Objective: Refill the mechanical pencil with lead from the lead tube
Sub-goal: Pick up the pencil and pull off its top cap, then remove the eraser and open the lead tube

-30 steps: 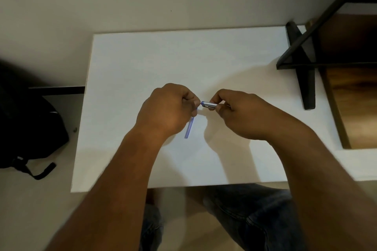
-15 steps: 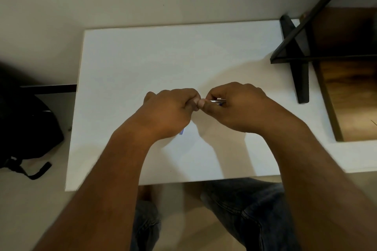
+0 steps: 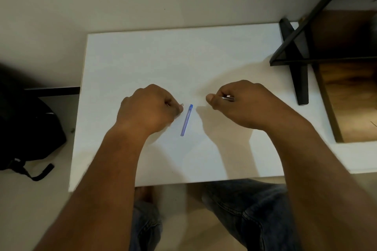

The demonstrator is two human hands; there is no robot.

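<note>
A slim blue lead tube [image 3: 186,120] lies on the white table [image 3: 142,57], its darker cap end pointing away from me. My left hand [image 3: 149,108] rests just left of the tube with fingers closed on a small silvery piece [image 3: 182,105] that peeks out at the fingertips. My right hand [image 3: 244,102] sits to the right of the tube, closed around the mechanical pencil [image 3: 227,98]; only a short metallic stretch of it shows between thumb and fingers. The two hands are apart, with the tube between them.
A black cross-shaped stand [image 3: 293,59] and a wooden shelf unit [image 3: 350,79] occupy the right side of the table. A black bag [image 3: 26,128] lies on the floor to the left. My knees in jeans [image 3: 244,214] show below the table's near edge.
The hands were joined at the pencil's end; they have now pulled apart, the left hand taking away a small silvery piece, and the lead tube on the table is uncovered.
</note>
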